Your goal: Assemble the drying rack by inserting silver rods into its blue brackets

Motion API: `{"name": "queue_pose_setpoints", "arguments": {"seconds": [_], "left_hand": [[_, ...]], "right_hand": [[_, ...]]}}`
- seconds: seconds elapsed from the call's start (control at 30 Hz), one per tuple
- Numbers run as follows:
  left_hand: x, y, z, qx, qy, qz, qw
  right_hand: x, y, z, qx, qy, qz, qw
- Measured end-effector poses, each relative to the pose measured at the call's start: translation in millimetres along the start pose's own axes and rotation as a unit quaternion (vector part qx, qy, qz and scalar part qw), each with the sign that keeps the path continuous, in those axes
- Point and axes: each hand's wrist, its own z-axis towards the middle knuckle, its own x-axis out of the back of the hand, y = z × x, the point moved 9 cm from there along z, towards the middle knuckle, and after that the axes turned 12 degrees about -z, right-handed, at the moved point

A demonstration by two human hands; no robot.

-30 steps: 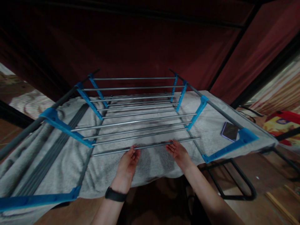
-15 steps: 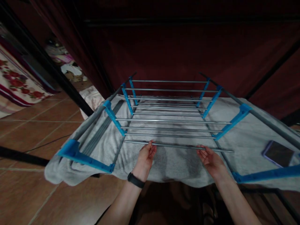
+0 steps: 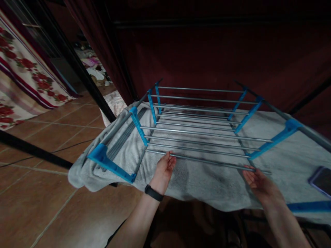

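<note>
Both hands hold one loose grey metal rod (image 3: 207,160) level above the grey blanket, in front of a half-built rack. My left hand (image 3: 164,170), with a black band on its wrist, pinches it near its left end. Toward the rod's right end, my right hand (image 3: 260,184) grips it between thumb and fingers. The rack has blue plastic brackets (image 3: 139,126) along both sides, with several metal rods (image 3: 196,132) running across between them. The nearest left bracket (image 3: 111,165) has no rod across it. The matching right bracket (image 3: 310,206) is partly behind my right arm.
Several loose grey tubes (image 3: 126,132) lie on the grey blanket (image 3: 201,187) left of the rack. A phone (image 3: 320,181) rests at the right edge. Black frame posts (image 3: 80,72) stand at left, a dark red curtain (image 3: 207,58) hangs behind, and a cable (image 3: 51,151) crosses the tiled floor.
My right hand has slid along the rod toward its right end, while the left hand keeps its pinch near the left. The view has turned a little to the left.
</note>
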Motion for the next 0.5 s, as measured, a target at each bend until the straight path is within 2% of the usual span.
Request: {"name": "queue_pose_setpoints", "arguments": {"seconds": [0.2, 0.5], "left_hand": [[0, 17, 4, -0.018, 0.010, -0.024, 1.000], [4, 40, 8, -0.033, 0.037, -0.054, 0.997]], "right_hand": [[9, -7, 6, 0.013, 0.024, 0.010, 1.000], [15, -15, -1, 0.024, 0.045, 0.014, 0.999]]}}
